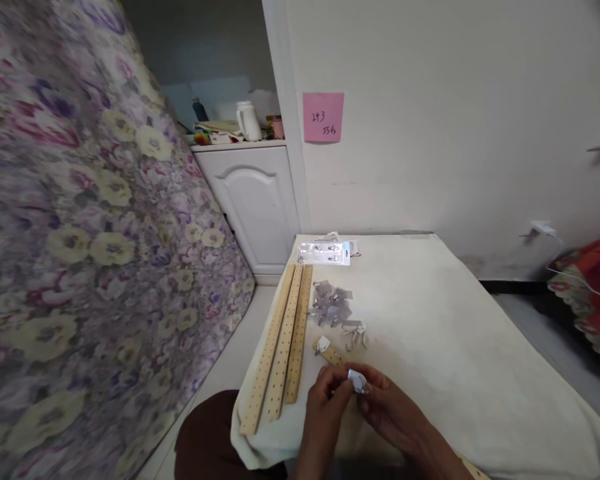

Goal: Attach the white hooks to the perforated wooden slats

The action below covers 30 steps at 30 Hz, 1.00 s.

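Near the front edge of the table, my left hand [326, 399] and my right hand [391, 408] meet, fingers closed in a pinch. Between the fingertips is a small pale adhesive hook [357, 381], its details too small to make out. Under my hands lies a wooden strip with holes [336, 357], mostly covered by them. At its far end sits a small white-backed hook [323, 344]. Just beyond are some white bits [357, 332], perhaps hooks or peeled backing. Further off is a loose pile of clear-grey adhesive hooks [331, 303].
Several long perforated wooden strips [276, 347] lie along the table's left side. A clear package [324, 253] rests at the far edge of the cloth-covered table [430, 320]. A floral curtain [105, 233] hangs left, and a white cabinet [255, 200] stands behind.
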Motion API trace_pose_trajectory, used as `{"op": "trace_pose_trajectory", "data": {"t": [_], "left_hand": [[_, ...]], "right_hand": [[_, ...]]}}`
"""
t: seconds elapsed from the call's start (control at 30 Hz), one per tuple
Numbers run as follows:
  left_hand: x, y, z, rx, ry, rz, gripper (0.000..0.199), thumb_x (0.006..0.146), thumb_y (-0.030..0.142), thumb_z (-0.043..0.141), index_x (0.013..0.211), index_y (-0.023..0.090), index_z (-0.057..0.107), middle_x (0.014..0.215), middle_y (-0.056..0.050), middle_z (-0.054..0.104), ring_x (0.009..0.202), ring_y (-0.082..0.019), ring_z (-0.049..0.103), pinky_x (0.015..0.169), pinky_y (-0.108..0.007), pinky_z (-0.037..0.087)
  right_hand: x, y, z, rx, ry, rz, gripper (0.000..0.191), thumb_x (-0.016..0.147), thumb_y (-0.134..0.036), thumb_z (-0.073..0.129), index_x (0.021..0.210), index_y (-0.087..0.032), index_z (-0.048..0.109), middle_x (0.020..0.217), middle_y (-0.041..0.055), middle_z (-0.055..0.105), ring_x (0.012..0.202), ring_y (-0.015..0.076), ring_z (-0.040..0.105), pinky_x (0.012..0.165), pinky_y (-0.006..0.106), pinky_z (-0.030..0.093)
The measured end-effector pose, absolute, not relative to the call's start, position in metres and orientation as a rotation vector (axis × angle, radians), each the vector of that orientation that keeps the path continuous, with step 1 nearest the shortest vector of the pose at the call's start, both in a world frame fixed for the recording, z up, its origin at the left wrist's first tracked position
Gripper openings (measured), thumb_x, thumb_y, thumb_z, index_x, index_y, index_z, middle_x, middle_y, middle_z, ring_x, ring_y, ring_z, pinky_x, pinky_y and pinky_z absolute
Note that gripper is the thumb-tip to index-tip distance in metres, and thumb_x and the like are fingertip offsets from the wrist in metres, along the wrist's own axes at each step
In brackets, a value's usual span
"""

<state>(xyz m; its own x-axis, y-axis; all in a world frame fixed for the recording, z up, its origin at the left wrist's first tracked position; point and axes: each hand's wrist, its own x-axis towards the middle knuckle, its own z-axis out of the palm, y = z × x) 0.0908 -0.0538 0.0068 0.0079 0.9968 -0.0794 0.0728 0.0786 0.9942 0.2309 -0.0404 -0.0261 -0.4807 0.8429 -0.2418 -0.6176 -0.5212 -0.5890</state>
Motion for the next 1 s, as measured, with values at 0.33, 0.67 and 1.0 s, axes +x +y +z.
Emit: {"op": "trace_pose_trajectory", "data": {"t": [0.33,0.67,1.0], "left_hand": [[0.083,-0.048,0.004,1.038,1.265,1.046,0.014,0.075,0.031,0.058,0.071,0.018,0.055,0.065,0.001,0.061,0.064,-0.015,0.057,0.060,-0.024,0.040],[0.088,-0.050,-0.006,1.068,1.203,1.005,0.021,0.077,0.037,0.061,0.076,0.017,0.055,0.063,0.003,0.058,0.057,-0.011,0.054,0.054,-0.021,0.038],[0.085,-0.049,-0.025,1.139,1.276,1.004,0.019,0.075,0.035,0.062,0.077,0.018,0.056,0.066,0.003,0.057,0.061,-0.013,0.053,0.057,-0.023,0.042]], "right_hand": [[0.263,-0.022,-0.017,-0.973,-0.970,1.783,0.027,0.073,-0.037,0.073,0.093,-0.019,0.068,0.078,0.0006,0.062,0.044,0.0018,0.032,0.041,0.018,0.019],[0.238,-0.017,-0.021,-1.082,-1.217,1.767,0.034,0.066,-0.044,0.074,0.072,-0.017,0.055,0.050,-0.0074,0.051,0.036,0.0035,0.036,0.034,0.017,0.026],[0.242,-0.015,-0.035,-1.139,-1.349,1.812,0.023,0.067,-0.033,0.069,0.071,-0.018,0.051,0.051,-0.0054,0.056,0.042,0.0089,0.050,0.039,0.019,0.037]]}}
